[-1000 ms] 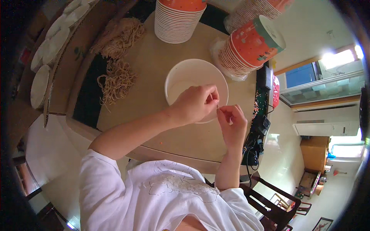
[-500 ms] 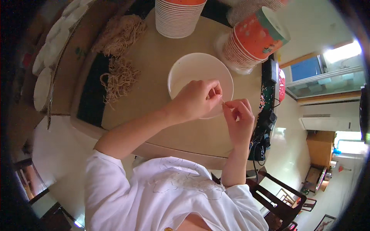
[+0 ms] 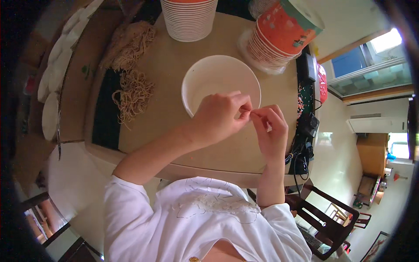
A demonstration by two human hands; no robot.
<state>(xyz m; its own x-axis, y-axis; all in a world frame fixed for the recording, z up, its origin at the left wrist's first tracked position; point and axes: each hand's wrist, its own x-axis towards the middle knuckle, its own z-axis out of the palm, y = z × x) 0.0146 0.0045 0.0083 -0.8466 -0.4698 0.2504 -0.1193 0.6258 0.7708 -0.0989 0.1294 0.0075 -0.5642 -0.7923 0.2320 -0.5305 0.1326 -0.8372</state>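
ok so the weak spot here was the pinch. Left hand and right hand both had thumb and index fingers pressed together, tips meeting, seemingly on a thin, light-brown strand, though it was too small to be sure. That spot sat by the near right part of the rim of a round, wide-mouthed white tub, so one slip and the strand could've dropped inside or onto the smooth tan counter. Pull too hard and it might've snapped, I reckon. A forearm could also have nudged the tub, since nothing was steadying it. And the tangled heap of beige stringy fibre off to the left looked ready to snag if tugged carelessly.

Labels: the orange-and-green printed paper tub stack, tilted at the right, carried little decorative shapes, but I couldn't read any words or brand there. The brown cardboard box had a small green mark, also unreadable to me
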